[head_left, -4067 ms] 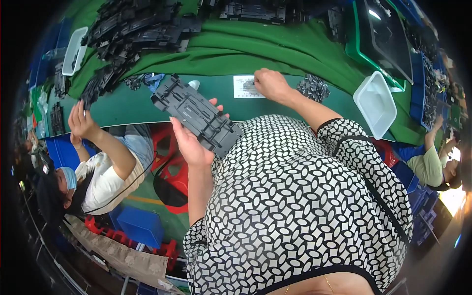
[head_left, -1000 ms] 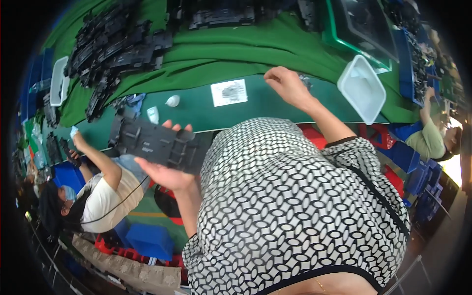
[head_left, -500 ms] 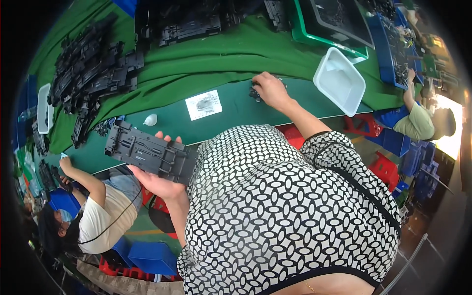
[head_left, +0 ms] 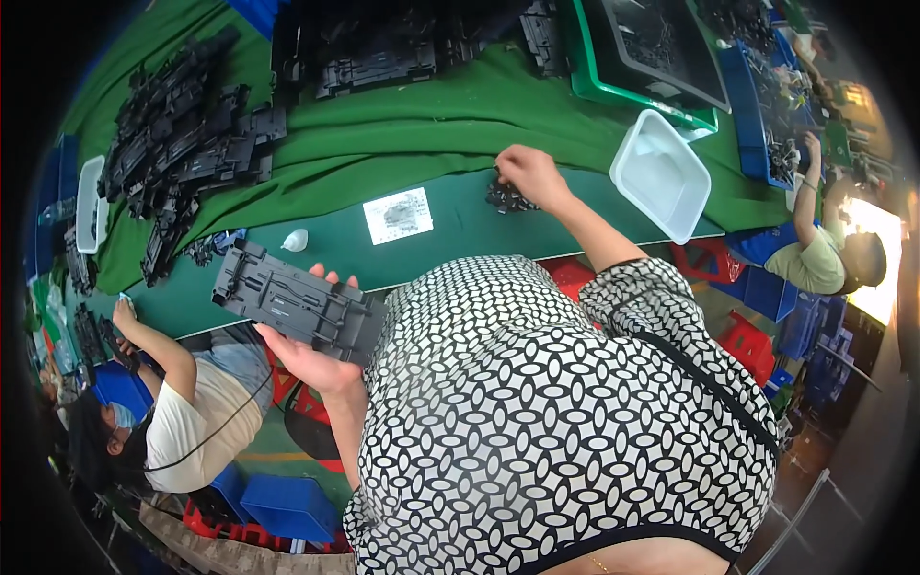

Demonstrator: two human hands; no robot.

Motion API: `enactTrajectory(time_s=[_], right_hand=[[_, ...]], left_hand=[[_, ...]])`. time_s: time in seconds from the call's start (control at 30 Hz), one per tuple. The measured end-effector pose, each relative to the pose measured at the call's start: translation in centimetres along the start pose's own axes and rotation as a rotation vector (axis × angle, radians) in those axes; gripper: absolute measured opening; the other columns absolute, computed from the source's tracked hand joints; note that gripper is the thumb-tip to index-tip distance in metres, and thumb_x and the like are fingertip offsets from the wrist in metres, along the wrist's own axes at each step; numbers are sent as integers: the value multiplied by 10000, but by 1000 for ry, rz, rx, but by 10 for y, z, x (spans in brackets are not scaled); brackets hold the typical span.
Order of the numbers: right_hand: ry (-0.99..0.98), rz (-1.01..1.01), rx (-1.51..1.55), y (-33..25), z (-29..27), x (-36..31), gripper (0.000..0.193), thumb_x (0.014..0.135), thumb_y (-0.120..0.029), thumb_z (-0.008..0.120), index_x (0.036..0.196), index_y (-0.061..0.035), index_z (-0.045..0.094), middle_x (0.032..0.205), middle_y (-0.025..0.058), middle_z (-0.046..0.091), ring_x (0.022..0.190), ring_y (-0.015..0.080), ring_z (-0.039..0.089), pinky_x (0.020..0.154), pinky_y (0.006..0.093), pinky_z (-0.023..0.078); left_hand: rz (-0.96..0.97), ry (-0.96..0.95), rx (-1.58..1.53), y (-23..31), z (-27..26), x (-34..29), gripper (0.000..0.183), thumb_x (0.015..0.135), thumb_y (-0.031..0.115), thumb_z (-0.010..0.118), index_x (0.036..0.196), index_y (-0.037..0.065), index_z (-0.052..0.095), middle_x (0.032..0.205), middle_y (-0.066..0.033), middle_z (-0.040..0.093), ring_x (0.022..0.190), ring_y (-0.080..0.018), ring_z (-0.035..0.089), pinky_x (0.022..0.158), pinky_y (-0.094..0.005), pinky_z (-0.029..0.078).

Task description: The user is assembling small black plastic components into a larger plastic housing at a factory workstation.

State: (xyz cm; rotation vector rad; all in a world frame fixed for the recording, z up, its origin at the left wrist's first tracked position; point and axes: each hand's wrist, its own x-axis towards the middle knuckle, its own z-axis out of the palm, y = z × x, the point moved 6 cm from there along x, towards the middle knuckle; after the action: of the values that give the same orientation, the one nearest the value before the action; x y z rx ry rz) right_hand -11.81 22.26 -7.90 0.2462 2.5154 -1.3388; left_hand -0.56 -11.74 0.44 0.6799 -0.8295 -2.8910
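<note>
A black moulded plastic chassis plate (head_left: 297, 299) with ribs and slots lies tilted across my left hand (head_left: 311, 359). The thumb is on its near side, and the fingertips show past its far edge. Over at the right, my right hand (head_left: 530, 175) is at a small pile of black parts (head_left: 506, 196) on the green table. Its fingers point down and are drawn together at the pile's edge; whatever is between them is too small to make out. Between the two hands, a white printed sheet (head_left: 399, 217) lies flat on the table, with a small whitish translucent bulb-shaped thing (head_left: 295, 240) left of it.
Similar black plates are heaped (head_left: 182, 134) on green cloth at the left. An empty white tray (head_left: 661, 177) stands right of my right hand, below a green crate (head_left: 599, 81). Co-workers sit on both sides, one at the left (head_left: 196, 412), another at the right (head_left: 815, 254).
My right hand has shifted slightly right and lifted a little, its fingers drawn closer together, uncovering more of the small black parts. My left hand still supports the chassis plate.
</note>
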Motion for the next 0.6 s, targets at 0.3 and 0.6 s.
enactTrajectory(time_s=[0.3,0.6], right_hand=[[-205,288,668,-10,19,-15,138,869,-102,568,938,18,566,849,91,638,681,97,610,547,174,442],[-318,190,438,-35,58,-18,197,847,-142,627,995,-13,629,810,-5,599,688,49,537,586,176,428]], left_hand=[[6,103,40,1,-5,1,681,911,597,230,1327,76,371,1224,-204,490,1035,-328,527,933,-540,401],[-23,128,8,4,-10,5,697,903,612,232,1294,59,396,1192,-204,512,1013,-325,537,927,-548,394]])
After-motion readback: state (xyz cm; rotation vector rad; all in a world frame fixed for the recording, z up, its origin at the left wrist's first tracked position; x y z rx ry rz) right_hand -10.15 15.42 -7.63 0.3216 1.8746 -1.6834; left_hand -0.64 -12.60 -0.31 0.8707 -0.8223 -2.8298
